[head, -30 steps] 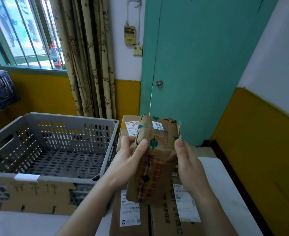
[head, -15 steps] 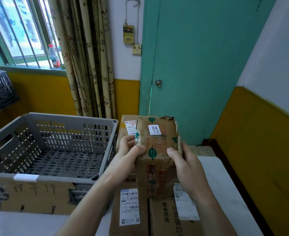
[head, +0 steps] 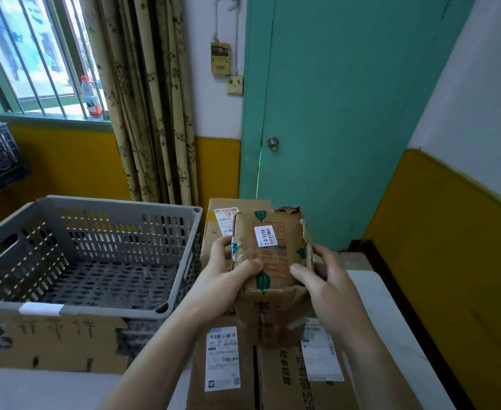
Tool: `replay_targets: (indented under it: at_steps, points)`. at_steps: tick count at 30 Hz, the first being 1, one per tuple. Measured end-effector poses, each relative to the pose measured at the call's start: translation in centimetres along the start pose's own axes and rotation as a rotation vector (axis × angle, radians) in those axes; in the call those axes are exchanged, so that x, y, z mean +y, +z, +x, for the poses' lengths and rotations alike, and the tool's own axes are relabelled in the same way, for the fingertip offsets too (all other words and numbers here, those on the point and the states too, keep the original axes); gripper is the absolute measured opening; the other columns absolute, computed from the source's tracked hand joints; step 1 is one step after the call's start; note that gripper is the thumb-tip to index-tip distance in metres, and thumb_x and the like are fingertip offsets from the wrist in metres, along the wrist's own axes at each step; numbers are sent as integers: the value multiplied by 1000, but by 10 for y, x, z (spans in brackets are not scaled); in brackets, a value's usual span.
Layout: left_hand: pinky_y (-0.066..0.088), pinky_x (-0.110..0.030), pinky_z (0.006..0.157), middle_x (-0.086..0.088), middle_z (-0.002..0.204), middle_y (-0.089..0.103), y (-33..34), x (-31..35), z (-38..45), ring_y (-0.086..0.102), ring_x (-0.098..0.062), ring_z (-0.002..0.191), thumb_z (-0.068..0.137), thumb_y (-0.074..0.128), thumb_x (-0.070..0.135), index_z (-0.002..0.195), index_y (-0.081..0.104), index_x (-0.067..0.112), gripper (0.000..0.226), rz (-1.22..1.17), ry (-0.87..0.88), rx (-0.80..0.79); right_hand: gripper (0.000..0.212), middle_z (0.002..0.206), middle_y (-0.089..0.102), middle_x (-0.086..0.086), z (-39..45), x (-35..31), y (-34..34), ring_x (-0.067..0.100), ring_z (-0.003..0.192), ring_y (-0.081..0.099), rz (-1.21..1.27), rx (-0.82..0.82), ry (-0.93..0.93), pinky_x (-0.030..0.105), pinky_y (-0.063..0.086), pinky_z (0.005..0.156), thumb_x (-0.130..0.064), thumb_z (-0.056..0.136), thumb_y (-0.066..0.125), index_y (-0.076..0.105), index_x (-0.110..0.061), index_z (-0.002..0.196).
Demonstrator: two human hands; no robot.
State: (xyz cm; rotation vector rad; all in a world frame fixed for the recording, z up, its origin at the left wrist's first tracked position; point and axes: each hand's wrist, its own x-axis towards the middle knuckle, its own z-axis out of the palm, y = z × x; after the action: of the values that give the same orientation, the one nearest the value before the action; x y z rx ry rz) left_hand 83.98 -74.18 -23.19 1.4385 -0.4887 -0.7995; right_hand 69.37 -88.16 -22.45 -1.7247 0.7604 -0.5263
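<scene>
A small worn cardboard parcel (head: 272, 261) with green tape marks and a white barcode sticker is held in front of me, above other boxes. My left hand (head: 225, 276) grips its left side, thumb on the top face. My right hand (head: 323, 279) grips the right side, thumb also on top. The sticker face points up towards me.
A grey perforated plastic crate (head: 95, 250) stands to the left with a handwritten cardboard sign on its front. Larger cardboard boxes (head: 228, 365) with shipping labels lie on the white table (head: 391, 321) beneath the parcel. A teal door, curtain and yellow wall are behind.
The parcel has tipped from standing on end to lying flatter, bringing its sticker face upward. Both hands shifted with it and kept their hold.
</scene>
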Motion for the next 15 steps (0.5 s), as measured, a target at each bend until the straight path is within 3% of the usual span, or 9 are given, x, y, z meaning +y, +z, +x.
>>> replay_targets:
  at_steps: [3, 6, 9, 11, 15]
  points:
    - [63, -50, 86, -5, 123, 73, 1, 5, 3, 78, -28, 98, 64, 88, 59, 138, 40, 45, 88, -9, -21, -17, 19, 94, 74, -30, 2, -3, -5, -3, 85, 73, 44, -3, 52, 30, 57, 76, -40, 99, 63, 62, -47, 117]
    - [65, -46, 79, -3, 118, 74, 8, 8, 1, 79, -26, 93, 75, 86, 46, 133, 42, 45, 73, 64, 8, -32, 22, 94, 79, -17, 2, -8, -10, 10, 91, 75, 12, -23, 97, 41, 61, 86, -49, 100, 59, 74, -36, 111]
    - [65, -35, 71, 12, 101, 76, 12, 4, 0, 79, -17, 89, 89, 80, 30, 120, 45, 49, 51, 114, 57, -18, 19, 95, 80, -13, 5, -9, -15, 15, 94, 76, 2, -46, 128, 47, 61, 89, -44, 100, 62, 75, -32, 106]
    - [65, -32, 68, 20, 94, 76, 14, 3, -2, 79, -15, 88, 92, 77, 23, 114, 45, 51, 48, 135, 74, -35, 15, 95, 81, -10, 6, -8, -20, 19, 92, 77, -2, -66, 151, 50, 62, 88, -38, 100, 64, 75, -29, 105]
    - [65, -36, 77, 10, 110, 72, 17, 6, -6, 78, -13, 93, 90, 78, 29, 117, 43, 52, 50, 193, 75, -48, 23, 95, 81, -9, 9, -6, -30, 18, 90, 78, -44, -97, 157, 50, 62, 87, -45, 98, 65, 76, -26, 107]
